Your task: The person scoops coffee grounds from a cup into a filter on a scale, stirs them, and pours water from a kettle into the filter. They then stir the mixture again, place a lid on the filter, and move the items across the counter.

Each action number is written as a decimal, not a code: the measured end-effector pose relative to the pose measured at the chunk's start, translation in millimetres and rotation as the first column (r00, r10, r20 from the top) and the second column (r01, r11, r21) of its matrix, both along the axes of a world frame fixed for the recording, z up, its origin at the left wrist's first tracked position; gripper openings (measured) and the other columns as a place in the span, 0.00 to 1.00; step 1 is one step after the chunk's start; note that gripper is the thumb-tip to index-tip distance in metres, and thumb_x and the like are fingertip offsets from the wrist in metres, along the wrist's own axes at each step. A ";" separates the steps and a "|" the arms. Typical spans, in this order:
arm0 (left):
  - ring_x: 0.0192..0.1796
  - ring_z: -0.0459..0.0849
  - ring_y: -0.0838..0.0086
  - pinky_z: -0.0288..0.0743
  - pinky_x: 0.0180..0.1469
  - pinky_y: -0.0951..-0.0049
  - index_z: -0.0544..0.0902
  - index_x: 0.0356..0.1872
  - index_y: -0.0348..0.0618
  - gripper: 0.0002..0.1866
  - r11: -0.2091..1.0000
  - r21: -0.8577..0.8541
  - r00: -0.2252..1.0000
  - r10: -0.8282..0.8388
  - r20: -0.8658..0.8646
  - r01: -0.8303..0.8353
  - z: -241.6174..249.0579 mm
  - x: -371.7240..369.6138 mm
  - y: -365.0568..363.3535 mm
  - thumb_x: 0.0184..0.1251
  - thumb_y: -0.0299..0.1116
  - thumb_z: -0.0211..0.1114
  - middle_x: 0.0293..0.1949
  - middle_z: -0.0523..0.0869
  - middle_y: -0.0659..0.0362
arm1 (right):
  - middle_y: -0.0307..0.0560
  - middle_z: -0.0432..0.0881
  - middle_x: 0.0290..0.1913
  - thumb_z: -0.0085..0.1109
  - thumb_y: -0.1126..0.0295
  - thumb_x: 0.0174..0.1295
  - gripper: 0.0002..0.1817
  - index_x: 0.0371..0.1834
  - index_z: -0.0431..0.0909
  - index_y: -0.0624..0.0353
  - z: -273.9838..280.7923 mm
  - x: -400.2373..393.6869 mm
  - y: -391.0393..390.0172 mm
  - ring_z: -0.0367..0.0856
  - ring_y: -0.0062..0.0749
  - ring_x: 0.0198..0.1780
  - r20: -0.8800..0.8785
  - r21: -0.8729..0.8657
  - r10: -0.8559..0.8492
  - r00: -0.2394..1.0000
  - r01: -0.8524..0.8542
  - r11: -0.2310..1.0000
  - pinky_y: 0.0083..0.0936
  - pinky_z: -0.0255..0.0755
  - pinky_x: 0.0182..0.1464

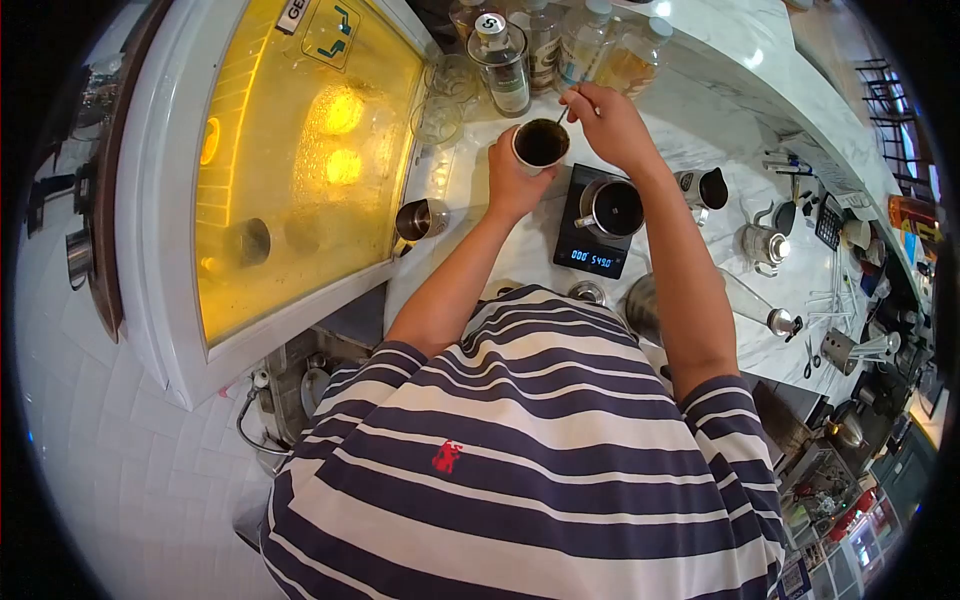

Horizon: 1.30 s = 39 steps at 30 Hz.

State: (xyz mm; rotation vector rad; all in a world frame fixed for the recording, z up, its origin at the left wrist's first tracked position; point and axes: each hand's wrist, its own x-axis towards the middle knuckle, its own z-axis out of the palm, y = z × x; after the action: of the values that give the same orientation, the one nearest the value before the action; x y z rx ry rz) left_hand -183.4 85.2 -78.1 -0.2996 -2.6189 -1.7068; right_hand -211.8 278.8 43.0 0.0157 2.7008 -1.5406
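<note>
My left hand (515,185) is wrapped round a pale cup (541,144) with a dark brown inside, tilted toward me. Thumb and fingers of my right hand (606,120) pinch a thin metal spoon handle (563,114) at the cup's right rim; the spoon's lower end is hidden. Below the cup, a metal pitcher (612,208) with dark contents stands on a black digital scale (590,259) with lit blue digits. A small steel pitcher (422,219) sits left of my left forearm.
Several bottles (500,70) line the back of the marble counter. Clear glasses (440,105) stand beside a yellow-lit display case (300,180) on the left. Right of my right arm are a dark-mouthed pitcher (710,188), a silver kettle (765,246) and scissors (811,358).
</note>
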 end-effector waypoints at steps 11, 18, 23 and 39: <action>0.67 0.84 0.59 0.77 0.71 0.59 0.71 0.71 0.42 0.47 0.999 0.036 0.984 -0.018 -0.175 0.024 105.8 59.5 -10.1 0.47 0.26 0.87 0.64 0.83 0.50 | 0.51 0.91 0.45 0.57 0.73 0.80 0.10 0.50 0.88 0.65 104.1 142.9 5.0 0.86 0.47 0.53 -0.344 0.025 -0.036 0.938 0.047 0.999 0.37 0.79 0.56; 0.67 0.85 0.62 0.78 0.71 0.63 0.71 0.71 0.41 0.47 0.989 0.060 0.953 -0.110 -0.281 0.132 146.0 94.3 -9.8 0.48 0.24 0.88 0.66 0.83 0.50 | 0.49 0.93 0.46 0.57 0.77 0.78 0.09 0.51 0.87 0.66 108.1 212.3 6.6 0.87 0.43 0.57 -0.494 -0.069 -0.137 0.859 0.118 0.991 0.35 0.79 0.59; 0.67 0.85 0.62 0.78 0.71 0.63 0.71 0.71 0.41 0.47 0.985 0.039 0.929 -0.142 -0.342 0.165 161.4 115.1 -12.2 0.47 0.23 0.88 0.67 0.82 0.50 | 0.53 0.93 0.47 0.55 0.75 0.81 0.10 0.52 0.86 0.67 102.4 242.7 2.7 0.87 0.42 0.58 -0.545 -0.177 -0.207 0.812 0.129 0.976 0.35 0.80 0.60; 0.71 0.81 0.59 0.74 0.74 0.62 0.71 0.70 0.45 0.50 0.952 0.107 0.847 -0.201 -0.493 0.288 175.3 139.9 -3.8 0.42 0.20 0.88 0.70 0.79 0.48 | 0.61 0.88 0.55 0.51 0.71 0.85 0.13 0.51 0.85 0.67 117.0 283.2 12.0 0.91 0.39 0.50 -0.573 -0.222 -0.186 0.798 0.068 0.973 0.30 0.82 0.50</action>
State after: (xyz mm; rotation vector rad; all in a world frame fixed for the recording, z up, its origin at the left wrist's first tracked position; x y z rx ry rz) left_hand -43.5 81.4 97.3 -0.9552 -2.1252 -1.6444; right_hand 71.4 290.9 160.0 -0.3586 3.0200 -2.1494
